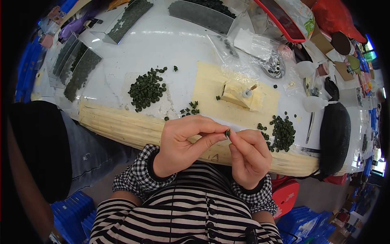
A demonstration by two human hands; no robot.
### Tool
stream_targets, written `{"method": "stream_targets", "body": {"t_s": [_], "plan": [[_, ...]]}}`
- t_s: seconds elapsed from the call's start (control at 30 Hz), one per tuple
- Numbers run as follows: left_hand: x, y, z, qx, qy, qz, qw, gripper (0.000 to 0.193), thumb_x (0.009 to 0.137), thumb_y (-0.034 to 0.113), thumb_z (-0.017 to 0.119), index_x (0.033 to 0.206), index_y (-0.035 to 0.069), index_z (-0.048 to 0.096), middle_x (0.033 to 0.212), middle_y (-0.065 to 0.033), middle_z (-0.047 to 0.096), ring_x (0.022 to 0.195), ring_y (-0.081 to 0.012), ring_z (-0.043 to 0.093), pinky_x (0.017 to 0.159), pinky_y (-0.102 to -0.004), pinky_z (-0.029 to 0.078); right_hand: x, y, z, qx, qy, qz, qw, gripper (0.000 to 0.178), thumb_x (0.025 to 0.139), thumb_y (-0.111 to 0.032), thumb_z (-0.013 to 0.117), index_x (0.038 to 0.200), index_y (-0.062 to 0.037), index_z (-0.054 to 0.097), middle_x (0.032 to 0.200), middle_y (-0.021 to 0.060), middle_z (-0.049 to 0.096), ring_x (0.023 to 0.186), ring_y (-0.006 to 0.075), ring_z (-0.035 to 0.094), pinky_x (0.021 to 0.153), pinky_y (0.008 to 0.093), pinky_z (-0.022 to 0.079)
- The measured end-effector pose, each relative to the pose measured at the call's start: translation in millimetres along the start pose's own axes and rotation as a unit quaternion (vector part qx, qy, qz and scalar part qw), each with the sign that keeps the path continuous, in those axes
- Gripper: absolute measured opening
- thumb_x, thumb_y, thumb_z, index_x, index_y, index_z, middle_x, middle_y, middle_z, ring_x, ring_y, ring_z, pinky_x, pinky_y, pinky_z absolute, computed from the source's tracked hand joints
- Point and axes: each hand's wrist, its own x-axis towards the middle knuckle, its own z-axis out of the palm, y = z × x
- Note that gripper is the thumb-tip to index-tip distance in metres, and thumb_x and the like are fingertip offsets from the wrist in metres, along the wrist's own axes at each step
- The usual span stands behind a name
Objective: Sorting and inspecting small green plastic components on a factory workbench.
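Between the fingertips of both hands, above the table's front edge, is a small dark green round piece [227, 133]. My left hand [176, 140] pinches it between thumb and forefinger. The fingertips of my right hand [252, 156] close on it from the other side. Ahead of my left hand lie a few loose green pieces [191, 109], with a larger pile of green pieces [146, 90] beyond. To the right of my right hand is another pile of green pieces [283, 133]. A yellowish block [235, 99] holding a small white cup with a stick [248, 92] sits on a yellow sheet [205, 83].
Transparent bins of green pieces stand at the far left [83, 67] and far side [203, 18]. Plastic bags [256, 44], a red-rimmed tray [284, 20], white squeeze bottles [313, 104] and a black padded object [335, 138] crowd the right. Another person's leg [93, 150] is at left.
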Motion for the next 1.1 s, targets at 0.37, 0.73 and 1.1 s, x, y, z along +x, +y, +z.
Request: {"method": "stream_targets", "body": {"t_s": [0.37, 0.73, 1.1], "plan": [[-0.4, -1.2, 0.8, -0.016, 0.01, -0.002, 1.0, 0.018, 0.081, -0.001, 0.072, 0.099, -0.003, 0.07, 0.089, -0.0133, 0.07, 0.08, -0.0169, 0.069, 0.071, -0.0247, 0.055, 0.2, -0.3, 0.1, -0.002, -0.002, -0.003, 1.0, 0.036, 0.072, 0.009, 0.071, 0.107, -0.0002, 0.07, 0.085, 0.0083, 0.064, 0.073, 0.0208, 0.059, 0.064, 0.0283, 0.047], [0.2, 0.0, 1.0, 0.006, 0.005, 0.013, 1.0, 0.019, 0.081, -0.003, 0.071, 0.1, -0.002, 0.07, 0.089, -0.0128, 0.07, 0.081, -0.0168, 0.069, 0.071, -0.0248, 0.055, -0.2, 0.1, -0.1, -0.004, 0.001, -0.001, 1.0, 0.037, 0.072, 0.009, 0.071, 0.107, 0.0, 0.07, 0.085, 0.0082, 0.064, 0.073, 0.0209, 0.06, 0.065, 0.0289, 0.048], [-0.3, -1.1, 0.6, 0.006, 0.009, 0.022, 1.0, 0.018, 0.081, -0.005, 0.07, 0.098, -0.002, 0.07, 0.089, -0.0124, 0.07, 0.079, -0.0159, 0.068, 0.07, -0.0239, 0.054, -0.1, -0.4, 0.2, 0.001, -0.005, 0.0, 1.0, 0.037, 0.071, 0.009, 0.071, 0.107, 0.0003, 0.07, 0.085, 0.0086, 0.064, 0.073, 0.021, 0.06, 0.064, 0.0292, 0.048]]}}
